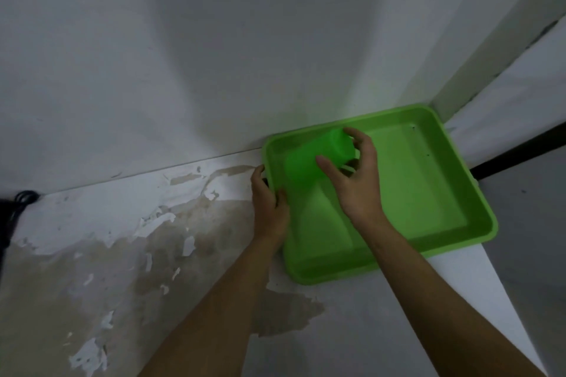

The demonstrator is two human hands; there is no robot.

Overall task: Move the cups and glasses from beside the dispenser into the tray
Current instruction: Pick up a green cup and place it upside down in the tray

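1. Two hands are in view, both yours, reaching forward from the bottom of the picture toward a green tray (428, 248) that sits on a white counter (92, 223) in the corner of the room.
2. Your right hand (352, 180) is wrapped around a green cup (315, 156). The thumb lies across the cup's side and the fingers curl over its far end, so the grip is closed on the cup.
3. The cup is tilted almost onto its side, with one end toward the tray's near-left part and the other toward the back wall. It is inside the tray's outline, in the left rear part. You cannot tell whether it touches the tray floor or is held just above it.
4. Your left hand (269, 202) sits at the tray's left rim. The thumb rests on the rim's inner side and the fingers bend down outside the edge, so the hand appears to grip the rim; the fingertips themselves are hidden.
5. The tray's back edge is close against the white wall (214, 40), and its right rear corner lies near the room's corner.
6. The tray floor to the right of your hand is bare apart from a few small dark specks.
7. The counter's white coating has peeled in large patches to the left of the tray, showing a brownish layer underneath.
8. A dark cable (21, 199) shows at the far left edge, where the counter meets the wall.
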